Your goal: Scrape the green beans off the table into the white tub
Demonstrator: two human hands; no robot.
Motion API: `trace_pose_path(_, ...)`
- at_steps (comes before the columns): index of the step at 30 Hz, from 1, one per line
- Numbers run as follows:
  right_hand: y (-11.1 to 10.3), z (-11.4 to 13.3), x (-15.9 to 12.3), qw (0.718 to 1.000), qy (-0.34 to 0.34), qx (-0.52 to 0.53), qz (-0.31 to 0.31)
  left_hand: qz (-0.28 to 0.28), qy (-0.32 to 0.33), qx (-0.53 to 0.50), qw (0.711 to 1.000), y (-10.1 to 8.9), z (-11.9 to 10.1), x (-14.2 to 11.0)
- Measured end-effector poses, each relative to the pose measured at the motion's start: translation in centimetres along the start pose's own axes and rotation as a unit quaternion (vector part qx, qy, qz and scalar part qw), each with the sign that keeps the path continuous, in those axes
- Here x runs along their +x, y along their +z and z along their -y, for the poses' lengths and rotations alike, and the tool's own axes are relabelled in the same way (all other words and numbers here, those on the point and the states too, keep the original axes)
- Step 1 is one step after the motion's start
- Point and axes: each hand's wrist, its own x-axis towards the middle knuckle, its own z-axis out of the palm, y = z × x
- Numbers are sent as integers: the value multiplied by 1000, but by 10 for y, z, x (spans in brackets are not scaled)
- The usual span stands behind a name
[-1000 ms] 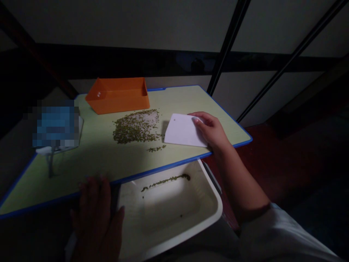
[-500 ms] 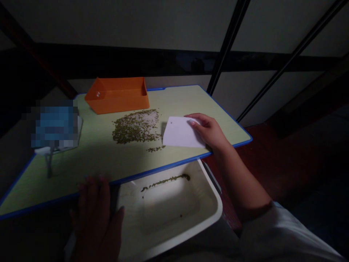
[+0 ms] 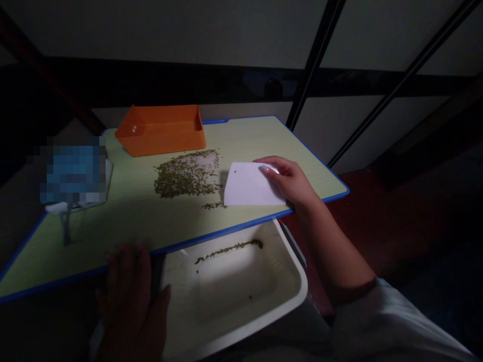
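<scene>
My right hand (image 3: 290,180) grips a white dough scraper (image 3: 247,187), thumb on its face. The scraper leans low over the table near its front edge, with a small hole at its upper left corner. Just left of it spreads a pile of green beans (image 3: 181,177) mixed with white grains. A few beans lie by the scraper's lower left corner. My left hand (image 3: 130,301) is open in dim light, fingers stretched toward the table's front edge, beside a white basin (image 3: 300,289). Inside the basin a thin line of green beans runs along its far side.
An orange tray (image 3: 162,143) stands at the back of the pale green table (image 3: 256,136), which has a blue rim. At the left is a blurred-out blue item (image 3: 73,173) on a light base. Cabinet panels (image 3: 226,30) rise behind the table.
The scraper has tilted slightly, and its lower edge sits a little nearer the table's front edge. My left hand, the pile and the basin stay almost where they were.
</scene>
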Motion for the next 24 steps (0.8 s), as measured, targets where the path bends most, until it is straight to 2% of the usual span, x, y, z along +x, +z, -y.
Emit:
trace_pose_path(3,0,-2,0,1000,0,1,-17,6,-4,0,1000,-1,1,0)
trace_pose_path(15,-1,-2,-1,1000,1,25,-14,15,-30,-8,999,-4,-6,1)
trace_pose_path(20,0,-3,-1,1000,7,6,-17,7,-37,-8,999,-3,-8,0)
trace_pose_path(24,-1,-7,1,999,7,15,-42,-5,-25,-8,1000,-1,-8,-1)
